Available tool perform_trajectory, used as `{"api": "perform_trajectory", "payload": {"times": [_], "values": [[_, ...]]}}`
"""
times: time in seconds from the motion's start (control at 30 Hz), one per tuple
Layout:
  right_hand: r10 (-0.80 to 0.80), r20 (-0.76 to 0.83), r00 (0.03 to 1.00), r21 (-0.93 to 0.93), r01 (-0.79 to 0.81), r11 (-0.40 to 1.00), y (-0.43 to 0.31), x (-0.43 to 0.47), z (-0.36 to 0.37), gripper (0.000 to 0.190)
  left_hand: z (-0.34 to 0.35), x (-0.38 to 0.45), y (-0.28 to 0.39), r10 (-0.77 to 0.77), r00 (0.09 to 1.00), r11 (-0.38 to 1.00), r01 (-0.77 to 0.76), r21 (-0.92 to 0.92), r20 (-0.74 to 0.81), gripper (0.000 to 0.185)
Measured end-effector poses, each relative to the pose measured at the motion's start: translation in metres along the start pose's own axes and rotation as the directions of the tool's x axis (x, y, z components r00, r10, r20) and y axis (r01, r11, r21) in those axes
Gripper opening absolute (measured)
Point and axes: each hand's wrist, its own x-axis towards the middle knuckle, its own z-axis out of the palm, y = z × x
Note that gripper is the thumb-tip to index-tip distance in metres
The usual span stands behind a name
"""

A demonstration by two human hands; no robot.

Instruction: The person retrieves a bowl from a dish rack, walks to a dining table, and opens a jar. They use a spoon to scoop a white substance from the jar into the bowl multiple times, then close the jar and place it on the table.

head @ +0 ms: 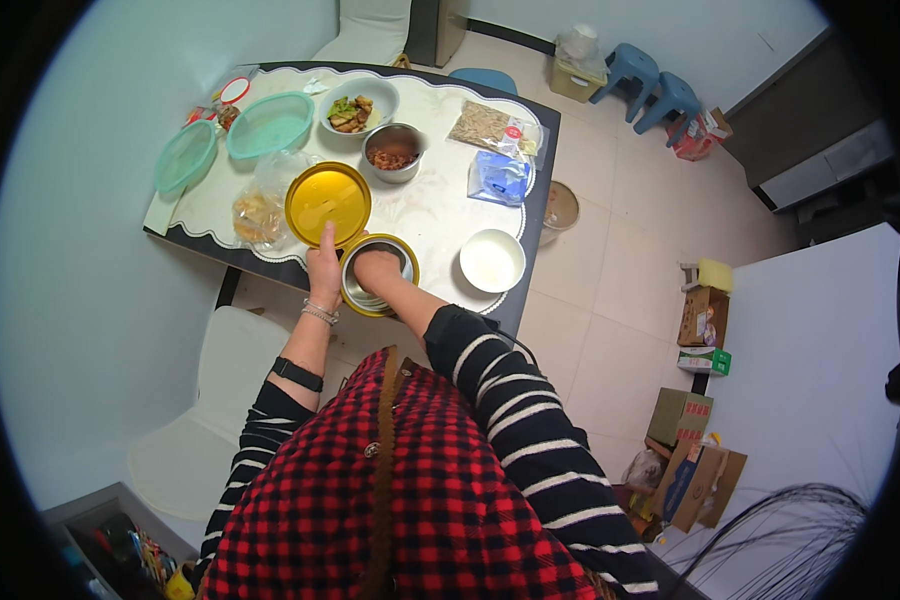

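Note:
A round tin (pixel 350 298) with a yellow rim is at the near edge of the table, its mouth facing up at me. Its yellow lid (pixel 330 196) stands open on the far left side of the mouth. My left hand (pixel 325 271) grips the tin's left side, the thumb lying against the lid's inner face. My right hand (pixel 379 271) reaches down into the tin. Its fingers are hidden inside, so whether they hold anything cannot be seen. Just left of the lid lies a clear plastic bag (pixel 259 216) of yellowish-brown food.
On the table (pixel 427 214) stand a white bowl (pixel 493 261), a steel bowl of reddish-brown pieces (pixel 392 159), a bowl of cooked food (pixel 360 109) and green baskets (pixel 270 126). A packet of dried food (pixel 493 129) lies above a blue-white tissue pack (pixel 499 178). A bin (pixel 562 206) stands beside the table.

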Motion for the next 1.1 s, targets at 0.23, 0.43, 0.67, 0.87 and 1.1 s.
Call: {"api": "perform_trajectory", "payload": {"times": [0.23, 0.43, 0.67, 0.87, 1.1], "values": [[0.024, -0.003, 1.000, 0.187, -0.023, 0.982, 0.001, 0.005, -0.005, 0.024, -0.002, 0.000, -0.003, 0.024, 0.999, 1.000, -0.024, 0.006, 0.028, 0.044], [-0.011, 0.109, 0.994, 0.071, 0.003, 0.997, -0.006, -0.004, -0.006, 0.025, -0.014, 0.016, -0.018, 0.028, 0.999, 1.000, -0.028, 0.001, 0.038, 0.045], [-0.110, 0.049, 0.993, -0.034, 0.112, 0.993, -0.002, -0.017, -0.019, 0.022, -0.010, 0.014, -0.013, 0.028, 0.999, 1.000, -0.028, 0.001, 0.030, 0.045], [0.055, -0.065, 0.996, 0.059, -0.051, 0.997, -0.008, -0.002, -0.007, 0.021, -0.012, 0.015, -0.013, 0.027, 1.000, 0.999, -0.027, 0.037, 0.016, 0.045], [0.162, 0.112, 0.980, 0.349, -0.191, 0.917, -0.006, 0.017, -0.002, 0.028, -0.018, 0.020, -0.018, 0.017, 0.999, 1.000, -0.017, -0.005, 0.044, 0.046]]}}
